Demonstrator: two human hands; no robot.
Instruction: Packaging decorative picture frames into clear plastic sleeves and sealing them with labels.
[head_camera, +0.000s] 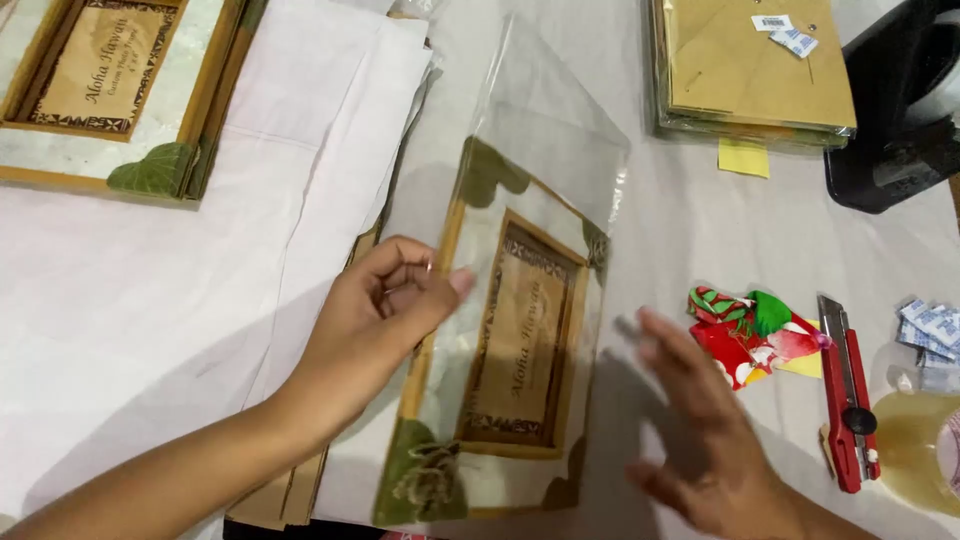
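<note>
Left hand (385, 305) pinches the left edge of the wooden picture frame (515, 345), which sits in a clear plastic sleeve (550, 140) at table centre. Right hand (700, 430) open, blurred, holding nothing, at the frame's 4 o'clock. Red utility knife (848, 395) at 3 o'clock.

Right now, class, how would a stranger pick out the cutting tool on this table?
Start at the white table, then go to its right side past the right hand. The utility knife lies there, beside the tape roll. It alone is long, narrow and red, with a black slider.
</note>
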